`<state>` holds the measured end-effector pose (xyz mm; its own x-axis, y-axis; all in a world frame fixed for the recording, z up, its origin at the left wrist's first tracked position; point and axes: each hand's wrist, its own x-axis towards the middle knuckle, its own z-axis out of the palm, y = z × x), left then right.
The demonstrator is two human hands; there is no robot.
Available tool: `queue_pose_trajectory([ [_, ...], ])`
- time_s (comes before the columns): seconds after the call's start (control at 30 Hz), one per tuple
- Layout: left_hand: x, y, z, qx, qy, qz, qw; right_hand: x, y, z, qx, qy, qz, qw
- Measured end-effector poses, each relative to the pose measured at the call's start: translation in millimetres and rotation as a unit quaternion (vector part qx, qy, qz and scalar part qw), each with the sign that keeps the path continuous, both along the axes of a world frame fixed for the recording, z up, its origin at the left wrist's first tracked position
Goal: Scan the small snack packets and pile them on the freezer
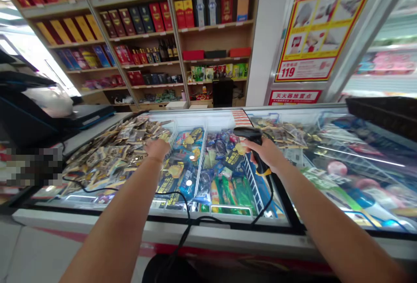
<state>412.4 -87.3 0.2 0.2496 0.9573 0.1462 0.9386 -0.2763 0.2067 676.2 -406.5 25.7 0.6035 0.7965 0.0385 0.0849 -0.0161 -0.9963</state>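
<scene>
My right hand (267,150) is wrapped round the handle of a black and yellow barcode scanner (257,161), held above the glass top of a chest freezer with its head pointing left. A black cable (269,200) hangs from the handle and runs over the freezer's front edge. Reaching forward, my left hand (158,148) is at the right side of a heap of small brown and clear packets (110,154) spread over the freezer top. The fingers of that hand are small and blurred, so their grip does not show.
Under the glass, wire baskets hold wrapped ice creams (228,191). Another pile of packets (283,133) lies right of the scanner, and a dark tray (384,115) sits at the far right. Black checkout equipment (29,104) stands left. Shelves of boxes (143,18) line the back.
</scene>
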Motion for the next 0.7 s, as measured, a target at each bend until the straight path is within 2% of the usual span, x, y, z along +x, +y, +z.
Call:
queue_pose_trajectory([
  [0.07,3,-4,1.1,0.003,0.036,0.035,0.999,0,0,-3,-0.011,-0.008,0.000,1.000],
  [0.1,8,-8,2.4,0.005,0.036,0.031,0.999,0,-1,-5,-0.012,-0.010,-0.002,1.000],
  [0.2,26,-21,5.1,0.015,-0.015,-0.050,0.999,-1,-3,-6,-0.008,-0.010,-0.009,1.000],
  [0.27,39,-30,3.0,0.055,-0.046,-0.098,0.993,0,-5,-6,-0.008,-0.008,-0.013,1.000],
  [0.3,45,-34,0.5,0.085,-0.058,-0.097,0.990,0,-5,-7,-0.007,-0.007,-0.014,1.000],
  [0.37,56,-39,-6.2,0.122,-0.079,-0.047,0.988,2,-7,-10,-0.005,-0.008,-0.014,1.000],
  [0.43,68,-41,-12.6,0.089,-0.099,-0.001,0.991,5,-8,-14,-0.010,-0.018,-0.012,1.000],
  [0.53,87,-41,-17.3,0.001,-0.157,-0.009,0.988,7,-11,-19,-0.026,-0.030,-0.013,0.999],
  [0.63,110,-45,-19.0,-0.025,-0.303,-0.032,0.952,9,-14,-22,-0.022,-0.027,-0.013,0.999],
  [0.7,126,-53,-22.0,-0.054,-0.427,-0.038,0.902,9,-17,-23,-0.019,-0.033,-0.007,0.999],
])
